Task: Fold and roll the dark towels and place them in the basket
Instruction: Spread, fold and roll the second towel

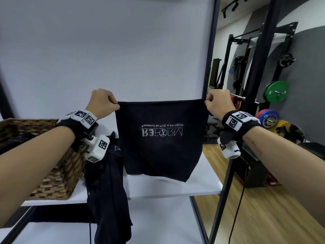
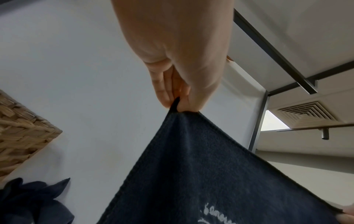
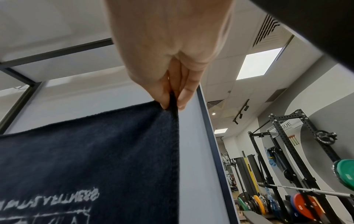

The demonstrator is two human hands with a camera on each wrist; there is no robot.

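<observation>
The left hand (image 1: 102, 103) at nine o'clock and the right hand (image 1: 219, 102) at three each pinch a top corner of the dark towel (image 1: 159, 140), hung open above the white shelf (image 1: 202, 182). Only the head view shows the wicker basket (image 1: 58, 175) at eight o'clock holding dark cloth, and a second towel (image 1: 109, 191) draped beside it. The white print reads upside down, "REFORM".

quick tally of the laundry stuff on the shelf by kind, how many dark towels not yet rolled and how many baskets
Dark towels: 2, the held towel pinched at its top corners by the left hand and the right hand, and the crumpled towel draped over the edge of the white shelf
Wicker baskets: 1, the wicker basket; its dark contents cannot be made out
Total: 3
</observation>
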